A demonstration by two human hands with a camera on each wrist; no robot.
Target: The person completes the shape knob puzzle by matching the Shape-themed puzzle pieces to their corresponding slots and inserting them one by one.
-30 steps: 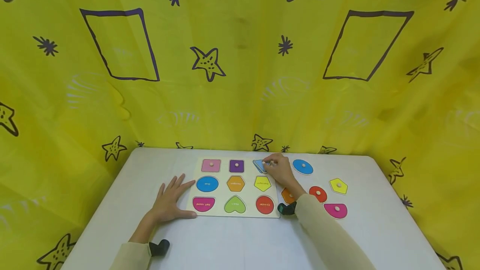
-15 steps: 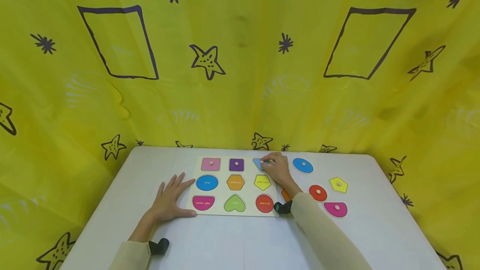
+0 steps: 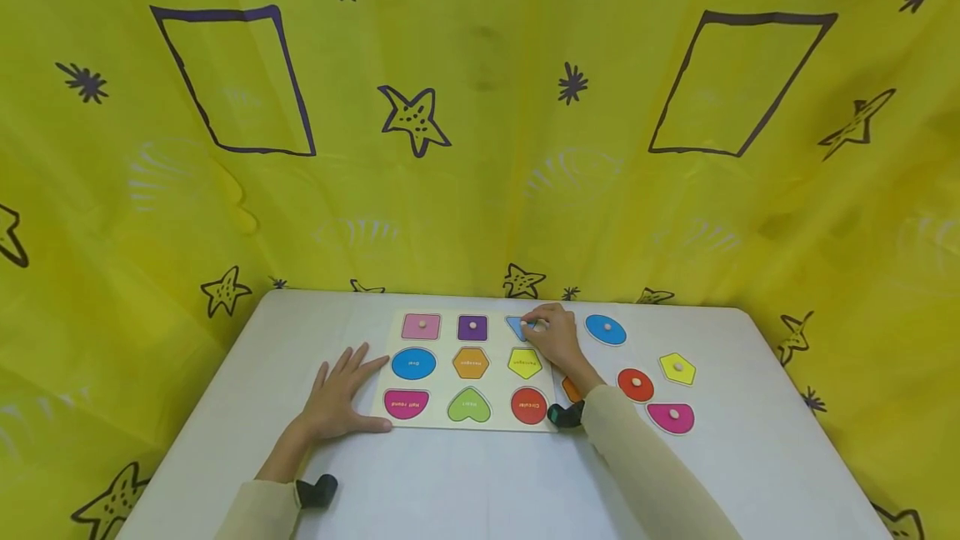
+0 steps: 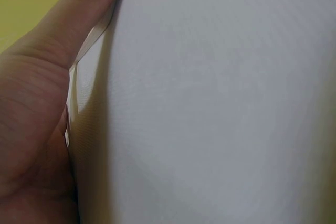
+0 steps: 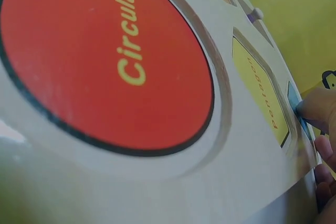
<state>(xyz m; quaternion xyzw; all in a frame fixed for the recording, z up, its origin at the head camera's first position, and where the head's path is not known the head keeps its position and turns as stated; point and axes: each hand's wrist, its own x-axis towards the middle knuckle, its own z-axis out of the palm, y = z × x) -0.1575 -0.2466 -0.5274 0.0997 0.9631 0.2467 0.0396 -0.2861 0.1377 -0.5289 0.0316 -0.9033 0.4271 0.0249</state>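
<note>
A cream shape-puzzle board (image 3: 442, 423) lies on the white table. My right hand (image 3: 557, 340) is at its far right corner, thumb and fingertips pinching the small knob of a light-blue triangle piece (image 3: 514, 324). The triangle sits in the slot there, partly covered by the fingers; a blue sliver (image 5: 293, 97) of it shows in the right wrist view. Along the same row are a purple square piece (image 3: 464, 332) and a pink piece (image 3: 412, 330), each in its slot. My left hand (image 3: 335, 403) rests with spread fingers, thumb and fingertips at the board's left edge.
Loose knobbed pieces lie right of the board: a blue oval (image 3: 600, 335), red circle (image 3: 630, 390), yellow pentagon (image 3: 670, 363) and magenta half round (image 3: 662, 413). An orange piece (image 3: 570, 391) is partly under the right wrist. A yellow curtain (image 3: 480, 190) hangs behind the table.
The triangle was askew over its slot a second ago and now sits aligned in it. My right hand shifted slightly left with it, then held still. The left hand stayed put.
</note>
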